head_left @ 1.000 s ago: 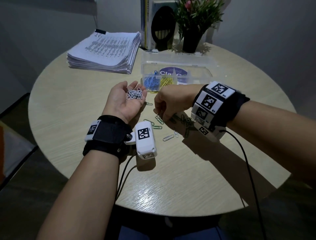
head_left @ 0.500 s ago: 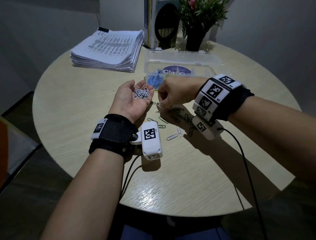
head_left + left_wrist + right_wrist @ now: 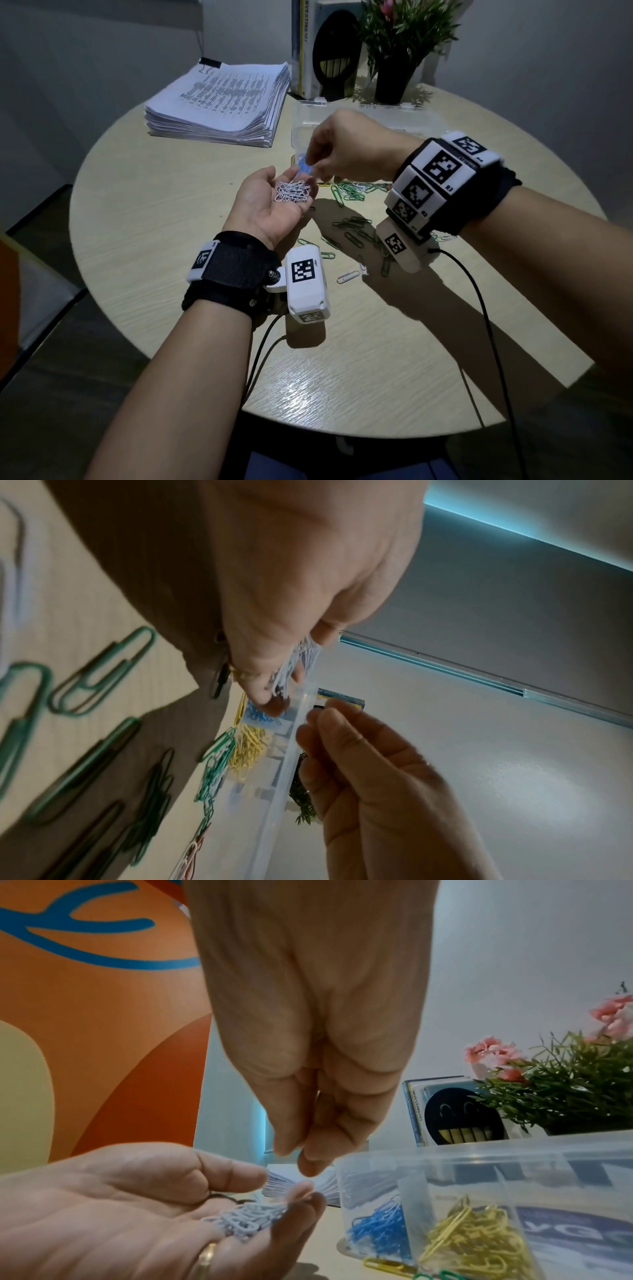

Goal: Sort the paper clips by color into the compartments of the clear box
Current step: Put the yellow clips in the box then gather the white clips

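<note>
My left hand (image 3: 267, 202) is palm up in front of the clear box (image 3: 383, 114), fingers cupped round a small pile of white paper clips (image 3: 293, 192). My right hand (image 3: 317, 168) hangs just above that pile, fingers pointing down. In the right wrist view its fingertips (image 3: 308, 1167) are close together with no clip showing between them, above the white clips (image 3: 246, 1218). The box (image 3: 479, 1150) holds blue clips (image 3: 380, 1229) in its left compartment and yellow clips (image 3: 472, 1234) beside them. Green clips (image 3: 352, 192) lie loose on the table under my right wrist.
Two white clips (image 3: 347, 277) lie on the table near my left wrist camera. A thick stack of printed paper (image 3: 222, 102) sits at the back left. A book with a black smiley stand (image 3: 335, 65) and a potted plant (image 3: 394, 78) stand behind the box.
My right hand has lifted from the loose clips on the table to just above my left palm. My left hand, with its white pile, has moved closer to the box.
</note>
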### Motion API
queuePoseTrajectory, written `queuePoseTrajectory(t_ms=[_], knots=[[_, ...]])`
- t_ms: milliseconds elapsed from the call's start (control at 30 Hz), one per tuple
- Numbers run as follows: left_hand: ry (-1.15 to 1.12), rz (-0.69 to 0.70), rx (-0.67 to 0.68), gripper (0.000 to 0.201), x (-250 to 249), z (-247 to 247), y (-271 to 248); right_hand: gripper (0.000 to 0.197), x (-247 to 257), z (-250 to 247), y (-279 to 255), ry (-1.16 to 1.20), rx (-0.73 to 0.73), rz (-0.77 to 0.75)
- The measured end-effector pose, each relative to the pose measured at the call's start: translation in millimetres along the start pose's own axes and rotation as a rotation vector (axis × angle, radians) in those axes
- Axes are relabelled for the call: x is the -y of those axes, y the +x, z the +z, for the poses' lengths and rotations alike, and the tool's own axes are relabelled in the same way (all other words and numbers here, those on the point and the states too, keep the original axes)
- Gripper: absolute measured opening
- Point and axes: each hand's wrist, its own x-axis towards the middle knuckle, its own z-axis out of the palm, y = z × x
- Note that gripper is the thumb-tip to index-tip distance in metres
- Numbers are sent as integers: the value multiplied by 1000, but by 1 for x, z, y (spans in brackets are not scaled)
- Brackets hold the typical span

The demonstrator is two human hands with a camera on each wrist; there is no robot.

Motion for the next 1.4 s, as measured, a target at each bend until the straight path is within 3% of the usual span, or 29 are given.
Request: queuePoseTrajectory(t_ms=[200,400,700,900,1100,1233,1400], knots=[[2,11,-19,33,0,0,-6,7,-14,-1,-23,-12,89,26],[1,27,-39,30,1,1,-10,26,-22,13,-56,-242,490,-28],[-35,84,-12,31,-13,-1,-17,12,-27,20,-62,-412,495,-101],[-23,105,-38,32,-14,0,-18,14,-20,15,-63,-174,509,-114],[-20,108,-49,31,-12,0,-19,31,-10,29,-63,-238,563,-187],[-22,102,-40,31,-12,0,-18,14,-8,31,-61,-268,558,-213],[6,87,-39,31,-11,-1,-16,7,-6,33,-62,-313,561,-212]])
